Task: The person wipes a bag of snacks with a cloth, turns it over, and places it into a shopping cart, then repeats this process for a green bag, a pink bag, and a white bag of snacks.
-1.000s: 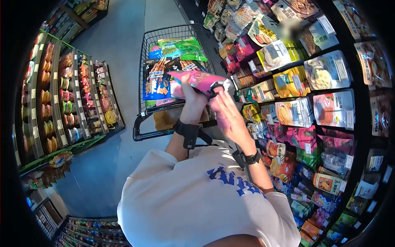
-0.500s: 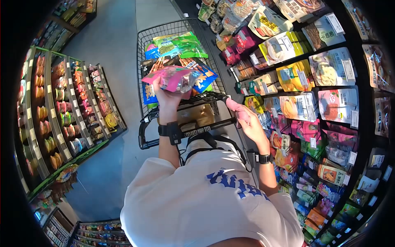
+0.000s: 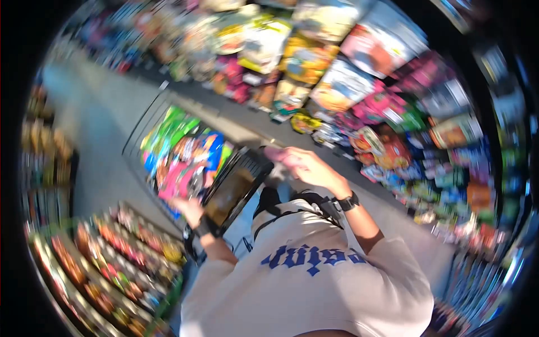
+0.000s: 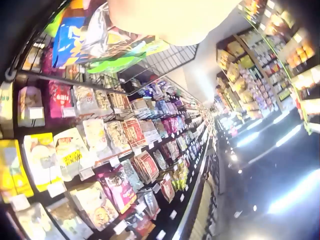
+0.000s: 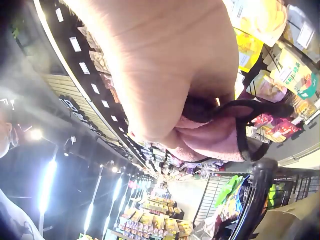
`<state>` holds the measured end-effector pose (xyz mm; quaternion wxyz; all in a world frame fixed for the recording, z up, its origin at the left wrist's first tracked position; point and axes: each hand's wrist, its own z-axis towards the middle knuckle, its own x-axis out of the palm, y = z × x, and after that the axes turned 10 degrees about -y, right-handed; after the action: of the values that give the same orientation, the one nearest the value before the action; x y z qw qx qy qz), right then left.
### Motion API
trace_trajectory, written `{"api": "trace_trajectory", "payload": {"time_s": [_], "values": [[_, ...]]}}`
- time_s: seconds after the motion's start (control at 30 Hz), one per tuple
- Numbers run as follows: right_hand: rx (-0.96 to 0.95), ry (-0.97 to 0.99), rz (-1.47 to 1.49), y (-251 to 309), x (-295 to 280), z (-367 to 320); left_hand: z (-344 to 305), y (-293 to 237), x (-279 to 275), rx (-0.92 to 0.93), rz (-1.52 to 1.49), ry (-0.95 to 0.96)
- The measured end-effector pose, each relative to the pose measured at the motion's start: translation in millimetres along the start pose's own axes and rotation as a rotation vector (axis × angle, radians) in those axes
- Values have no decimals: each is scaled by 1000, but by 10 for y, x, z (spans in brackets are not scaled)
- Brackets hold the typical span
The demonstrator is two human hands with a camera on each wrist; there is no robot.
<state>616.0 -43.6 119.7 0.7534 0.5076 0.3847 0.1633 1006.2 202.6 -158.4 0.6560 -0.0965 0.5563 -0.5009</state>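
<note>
One cart (image 3: 247, 196), two hands. The right hand (image 3: 314, 168) curls around one pink cloth (image 3: 278, 155); only the right wrist view shows its black trim clearly. Just beyond the left hand (image 3: 190, 210) lies one pink bag (image 3: 175, 182) in the cart; blur hides whether that hand grips anything.

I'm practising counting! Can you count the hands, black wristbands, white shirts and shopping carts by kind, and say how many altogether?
Hands: 2 (left hand, right hand)
Black wristbands: 2 (left wristband, right wristband)
White shirts: 1 (the person's shirt)
Shopping carts: 1 (the black cart)
Total: 6
</note>
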Motion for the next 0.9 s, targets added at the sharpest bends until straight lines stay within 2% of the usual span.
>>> {"api": "trace_trajectory", "payload": {"time_s": [0.03, 0.07, 0.1, 0.13, 0.17, 0.2, 0.23, 0.27, 0.33, 0.37, 0.4, 0.43, 0.47, 0.53, 0.6, 0.7, 0.8, 0.87, 0.9], "values": [[-177, -142, -9, -40, -40, -76, 125, 191, 60, -297, -386, -149], [-156, -218, -38, -12, -85, -167, 336, 741, -155, -704, 28, 286], [-18, -247, 19, 30, -144, -233, 466, 301, -39, -650, 21, 329], [108, -265, 91, 79, -235, -311, 554, -494, -89, -769, -207, 6], [329, -166, 224, 144, -397, -393, 589, -1331, -290, -883, -447, -326], [318, -199, 229, 106, -476, -493, 589, -1849, -407, -987, -691, -669], [257, -273, 308, 34, -522, -604, 608, -1753, -349, -855, -487, -666], [193, -341, 388, -66, -563, -705, 640, -1688, -228, -833, -499, -664], [174, -284, 388, -263, -793, -942, 664, -1764, -155, -702, -586, -402], [77, -340, 243, -240, -895, -1019, 435, -2844, -351, -819, -764, -271], [-19, -400, 100, -244, -985, -1101, 356, -3000, -262, -782, -805, -148], [-91, -432, 13, -283, -1089, -1214, 363, -2820, 7, -592, -959, -40], [-104, -443, 27, -293, -1182, -1376, 177, -3328, 31, -619, -960, 37], [246, -445, 227, -283, -1401, -1680, -4, -3567, 301, -528, -955, 235], [236, -451, 243, -302, -1605, -1871, -338, -4090, 377, -548, -977, 296], [187, -494, 163, -380, -1841, -2148, -669, -4360, 597, -505, -983, 365], [327, -574, 224, -432, -1992, -2330, -890, -4515, 768, -459, -987, 536], [284, -610, 182, -647, -2001, -2371, -994, -4693, 834, -445, -936, 627], [352, -583, 308, -675, -2036, -2355, -1034, -4780, 885, -439, -917, 665]]}}
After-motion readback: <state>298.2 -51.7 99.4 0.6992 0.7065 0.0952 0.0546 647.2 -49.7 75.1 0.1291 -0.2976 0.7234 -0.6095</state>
